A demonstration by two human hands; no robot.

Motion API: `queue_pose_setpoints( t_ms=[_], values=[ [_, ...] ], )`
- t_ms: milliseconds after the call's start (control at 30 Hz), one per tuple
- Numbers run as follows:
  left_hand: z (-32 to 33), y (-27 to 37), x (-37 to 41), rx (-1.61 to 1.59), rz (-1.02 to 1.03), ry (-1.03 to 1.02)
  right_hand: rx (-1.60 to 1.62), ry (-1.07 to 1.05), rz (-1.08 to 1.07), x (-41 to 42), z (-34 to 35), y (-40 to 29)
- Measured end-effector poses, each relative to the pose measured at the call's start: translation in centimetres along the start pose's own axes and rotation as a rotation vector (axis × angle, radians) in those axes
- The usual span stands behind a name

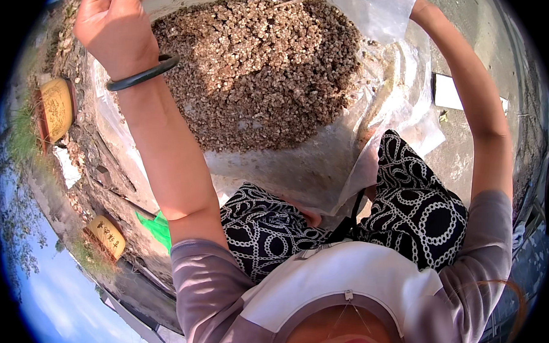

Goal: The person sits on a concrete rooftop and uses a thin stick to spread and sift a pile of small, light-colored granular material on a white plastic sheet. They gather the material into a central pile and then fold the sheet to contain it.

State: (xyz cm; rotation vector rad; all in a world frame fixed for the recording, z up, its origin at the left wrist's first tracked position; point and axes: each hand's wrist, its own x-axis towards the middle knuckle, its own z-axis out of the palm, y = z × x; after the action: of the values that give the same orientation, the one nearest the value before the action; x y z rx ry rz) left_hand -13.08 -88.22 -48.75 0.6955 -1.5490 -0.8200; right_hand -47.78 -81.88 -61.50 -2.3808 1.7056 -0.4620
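Observation:
A heap of coarse, brown-and-tan clumped granules [260, 74] lies on a spread translucent plastic sheet [297, 172] before me. What the granules are made of, I cannot tell. My left hand [117, 36], with a dark bangle [143, 74] at the wrist, is at the top left beside the heap. Its fingers are bent and pinch the edge of the sheet, partly cut off by the picture's top. My right arm reaches to the top right, where raised plastic [373, 12] covers most of my right hand [419, 10]; its fingers are hidden.
My knees in patterned black trousers [276, 227] border the sheet's near side. Bright green plastic [156, 228] lies at left, near two yellow plant pots [56, 110] bearing writing and pictures. A white flat object [448, 91] rests on the concrete [454, 152] at right. A thin stick [295, 0] lies atop the heap.

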Motion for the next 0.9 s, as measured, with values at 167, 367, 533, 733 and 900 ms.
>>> queue_pose_setpoints(
  t_ms=[167, 367, 533, 733, 900],
  values=[
    [1.4, -0.4, 0.4, 0.045, -0.052, 0.099, -0.053, -0.025, 0.109, -1.1, 1.3, 2.1],
    [2.2, 1.1, 0.2, 0.028, -0.051, 0.173, -0.098, -0.092, 0.176, -4.2, 3.7, 3.8],
    [2.1, 1.6, 0.3, -0.005, -0.042, 0.177, -0.093, -0.048, 0.220, -6.4, 1.9, 5.4],
    [0.8, 1.0, 1.2, 0.030, -0.038, 0.215, -0.143, -0.112, 0.283, -9.3, 1.8, 7.2],
    [1.1, 0.8, 1.0, 0.042, -0.035, 0.206, -0.117, -0.068, 0.310, -12.0, -0.1, 8.0]
  ],
)
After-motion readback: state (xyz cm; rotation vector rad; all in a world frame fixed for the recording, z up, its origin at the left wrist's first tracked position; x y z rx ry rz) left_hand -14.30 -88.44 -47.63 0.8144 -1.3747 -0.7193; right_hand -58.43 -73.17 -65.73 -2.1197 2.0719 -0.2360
